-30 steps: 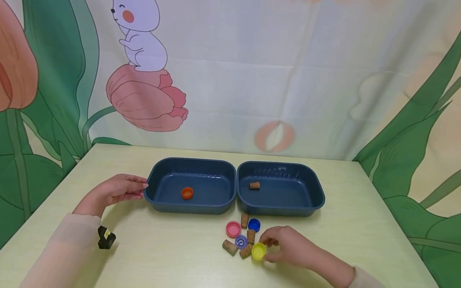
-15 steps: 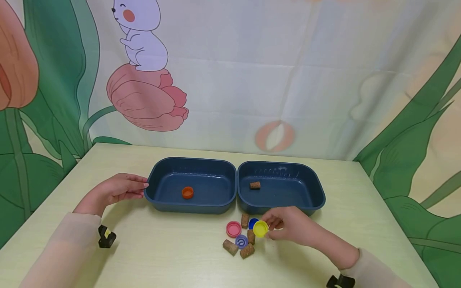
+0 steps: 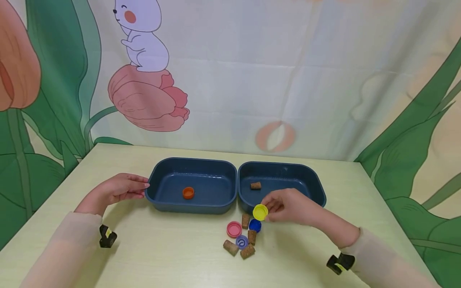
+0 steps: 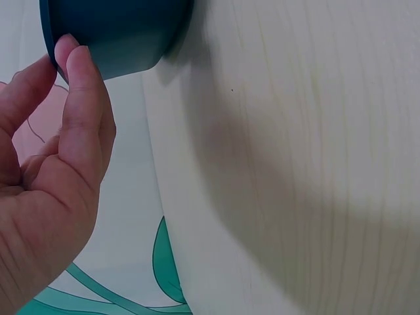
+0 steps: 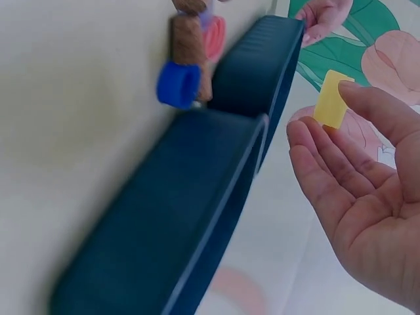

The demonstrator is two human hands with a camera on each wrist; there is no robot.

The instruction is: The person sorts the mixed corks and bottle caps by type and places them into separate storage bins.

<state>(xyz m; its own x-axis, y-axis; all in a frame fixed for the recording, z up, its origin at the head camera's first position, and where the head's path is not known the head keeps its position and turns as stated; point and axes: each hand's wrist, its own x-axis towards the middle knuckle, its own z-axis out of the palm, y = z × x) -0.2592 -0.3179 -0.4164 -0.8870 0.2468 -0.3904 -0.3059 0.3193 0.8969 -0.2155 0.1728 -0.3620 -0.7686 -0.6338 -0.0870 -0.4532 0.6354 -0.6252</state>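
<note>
In the head view my right hand (image 3: 291,206) pinches a yellow bottle cap (image 3: 260,212) by its edge, raised in front of the right dark blue tray (image 3: 318,188). The right wrist view shows this yellow cap (image 5: 331,100) side-on between thumb and fingertips. My left hand (image 3: 120,189) pinches the left end of the left dark blue tray (image 3: 191,209); its rim (image 4: 47,33) lies between thumb and fingers in the left wrist view. An orange cap (image 3: 188,193) lies inside the left tray, a cork (image 3: 255,185) inside the right one.
Nearer than the trays, a loose cluster lies on the pale table (image 3: 173,252): a pink cap (image 3: 234,229), a blue cap (image 3: 255,225), a purple cap (image 3: 242,241) and several corks (image 3: 230,247). A printed cloth (image 3: 223,80) hangs behind the table.
My right hand has lifted the yellow cap from the cluster and carried it away from me, up to the right tray's near side. The left hand has stayed at its tray.
</note>
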